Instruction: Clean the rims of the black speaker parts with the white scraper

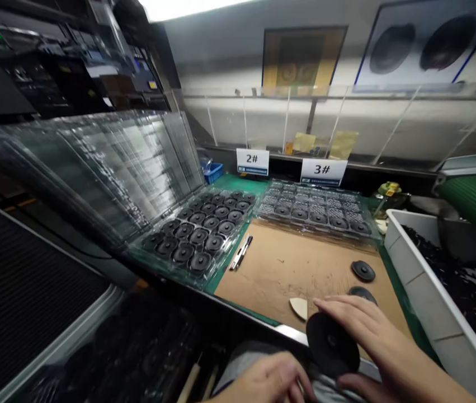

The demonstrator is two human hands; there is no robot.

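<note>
My right hand point(372, 341) grips a round black speaker cone point(330, 346) at the near edge of the brown work mat point(288, 268). My left hand point(269, 383) sits low beside it, fingers curled, touching the cone's lower left edge. Two more black cones point(362, 271) point(361, 292) lie on the mat just beyond my right hand. A small beige wedge-shaped piece point(300, 307) lies left of my right fingertips.
A clear tray full of black cones point(199, 235) sits left under sign 2#, with a stack of clear trays point(95, 168) leaning behind. Another tray point(313, 210) lies under sign 3#. Two pens point(241, 253) rest on the mat's left. A white bin point(430, 291) stands right.
</note>
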